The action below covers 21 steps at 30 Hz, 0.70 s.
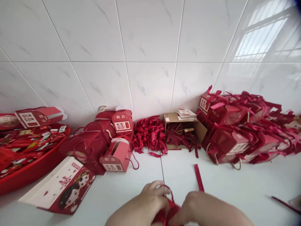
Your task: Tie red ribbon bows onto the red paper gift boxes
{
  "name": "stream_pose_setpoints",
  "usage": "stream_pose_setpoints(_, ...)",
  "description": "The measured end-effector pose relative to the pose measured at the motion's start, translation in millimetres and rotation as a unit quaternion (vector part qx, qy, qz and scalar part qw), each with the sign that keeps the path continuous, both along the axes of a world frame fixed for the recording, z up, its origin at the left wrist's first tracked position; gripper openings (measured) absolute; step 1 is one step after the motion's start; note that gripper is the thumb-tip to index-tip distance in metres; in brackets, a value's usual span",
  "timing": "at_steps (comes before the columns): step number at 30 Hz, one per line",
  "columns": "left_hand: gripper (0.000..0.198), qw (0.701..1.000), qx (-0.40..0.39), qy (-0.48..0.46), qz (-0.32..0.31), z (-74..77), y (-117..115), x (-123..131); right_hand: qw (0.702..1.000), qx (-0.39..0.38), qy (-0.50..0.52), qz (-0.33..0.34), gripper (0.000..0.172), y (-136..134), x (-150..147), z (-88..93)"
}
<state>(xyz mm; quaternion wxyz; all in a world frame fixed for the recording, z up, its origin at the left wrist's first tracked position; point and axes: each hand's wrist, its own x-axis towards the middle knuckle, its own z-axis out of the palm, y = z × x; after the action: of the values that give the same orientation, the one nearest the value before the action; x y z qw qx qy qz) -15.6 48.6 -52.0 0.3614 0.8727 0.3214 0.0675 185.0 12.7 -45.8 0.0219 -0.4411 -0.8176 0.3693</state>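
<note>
At the bottom centre, a small red gift box [172,204] with a thin red cord handle shows between my two hands, mostly covered by them. My left hand [152,199] is closed on its left side, with the cord loop by the fingers. Over the right side my right hand [188,208] is curled against the red box, its fingertips hidden. Just beyond my right hand a strip of dark red ribbon [198,177] lies on the white countertop [145,171]; its near end is hidden behind the hand.
A red basin [35,171] of wrapped sweets stands left, near a pale printed box [63,185]. Several red boxes [91,144] are stacked beside it. Loose ribbons [150,133] and a cardboard carton [171,117] sit by the wall. Ribboned boxes [228,141] are piled right.
</note>
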Motion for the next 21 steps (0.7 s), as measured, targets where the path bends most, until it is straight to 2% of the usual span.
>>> stream_pose_setpoints(3,0.024,0.999,0.004,0.041,-0.008,16.5,-6,4,0.997,0.068,0.031,0.038,0.027,-12,6,13.8)
stream_pose_setpoints(6,0.021,0.998,0.028,0.042,-0.029,15.0,-9,7,0.991,0.128,0.021,0.032,0.032,-23,11,20.8)
stream_pose_setpoints(9,0.011,0.997,0.068,0.037,0.001,9.8,-10,8,0.984,0.175,-0.019,0.011,0.031,-31,10,19.2)
stream_pose_setpoints(14,0.016,0.994,0.094,0.044,0.036,11.3,-15,10,0.980,0.196,-0.029,0.005,0.029,-32,8,14.5)
stream_pose_setpoints(21,0.016,0.986,0.145,0.027,0.077,9.3,-14,16,0.974,0.220,0.048,-0.018,0.017,-15,11,7.8)
